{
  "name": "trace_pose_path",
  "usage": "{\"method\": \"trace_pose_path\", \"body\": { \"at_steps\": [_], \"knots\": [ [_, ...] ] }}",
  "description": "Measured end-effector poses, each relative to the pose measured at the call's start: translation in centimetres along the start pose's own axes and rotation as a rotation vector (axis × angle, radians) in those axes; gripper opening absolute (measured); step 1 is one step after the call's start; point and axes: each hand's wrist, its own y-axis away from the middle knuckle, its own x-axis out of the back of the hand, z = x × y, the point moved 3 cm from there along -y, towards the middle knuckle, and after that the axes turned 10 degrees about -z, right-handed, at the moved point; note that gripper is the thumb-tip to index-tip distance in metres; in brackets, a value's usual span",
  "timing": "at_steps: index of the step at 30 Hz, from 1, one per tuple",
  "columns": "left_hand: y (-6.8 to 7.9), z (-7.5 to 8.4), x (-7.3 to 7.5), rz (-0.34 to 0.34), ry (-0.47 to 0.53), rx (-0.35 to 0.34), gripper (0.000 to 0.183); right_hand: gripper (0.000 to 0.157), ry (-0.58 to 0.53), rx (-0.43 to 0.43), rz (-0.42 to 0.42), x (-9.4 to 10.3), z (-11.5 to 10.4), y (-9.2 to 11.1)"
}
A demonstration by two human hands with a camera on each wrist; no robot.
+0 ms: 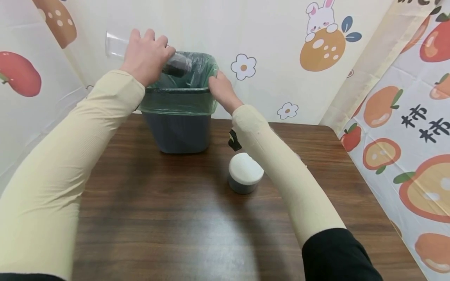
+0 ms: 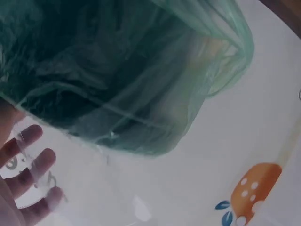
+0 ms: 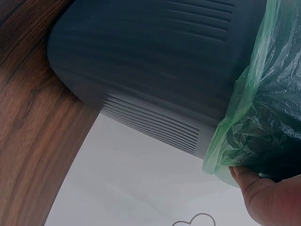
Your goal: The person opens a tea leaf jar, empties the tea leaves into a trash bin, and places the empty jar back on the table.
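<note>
My left grip (image 1: 147, 56) holds the tilted clear cup (image 1: 117, 47), right grip (image 1: 224, 92) the bin liner (image 1: 179, 103): emptying, I judge, next calling for steeper tilt.

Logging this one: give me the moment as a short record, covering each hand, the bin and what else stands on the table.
Left hand: holds a clear container, tilted, one end over the bin's opening
Right hand: grips the bin's rim through the liner
Bin: dark, upright on the wooden table
Liner: green, translucent, folded over the rim
Also on table: white-topped round container, untouched
Clear container's contents: cannot tell
</note>
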Motion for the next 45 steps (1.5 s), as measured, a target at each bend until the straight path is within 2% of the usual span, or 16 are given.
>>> {"method": "trace_pose_path", "body": {
  "at_steps": [3,7,14,24,28,33,37,43,45],
  "knots": [
    [0.0,0.0,0.1,-0.007,-0.019,-0.006,0.033,0.041,0.006,0.001,0.001,0.0,0.0,0.0],
    [0.0,-0.3,0.1,-0.035,0.026,0.003,0.037,0.041,0.008,-0.002,0.0,0.0,-0.1,0.0],
    [0.3,-0.3,-0.1,0.035,-0.049,0.01,0.031,0.039,-0.005,0.014,0.002,0.0,0.0,0.2],
    [0.5,-0.7,-0.1,0.03,0.004,0.034,0.033,0.041,0.002,0.026,0.004,-0.1,0.0,0.1],
    [0.5,-0.9,-0.1,0.049,-0.014,0.005,0.033,0.039,0.011,0.024,0.012,-0.1,0.1,0.1],
    [0.4,-1.1,-0.2,-0.014,0.033,0.017,0.043,0.039,0.009,0.012,0.012,-0.1,0.0,0.1],
    [0.5,-1.1,-0.2,-0.002,0.022,0.016,0.04,0.039,0.006,0.012,0.013,-0.1,0.0,0.1],
    [0.4,-1.2,-0.2,-0.043,0.018,0.02,0.043,0.04,0.006,0.018,0.01,-0.1,0.0,0.2],
    [0.4,-1.2,-0.2,-0.029,0.007,0.016,0.042,0.04,0.006,0.021,0.01,-0.1,0.0,0.2]
  ]
}}
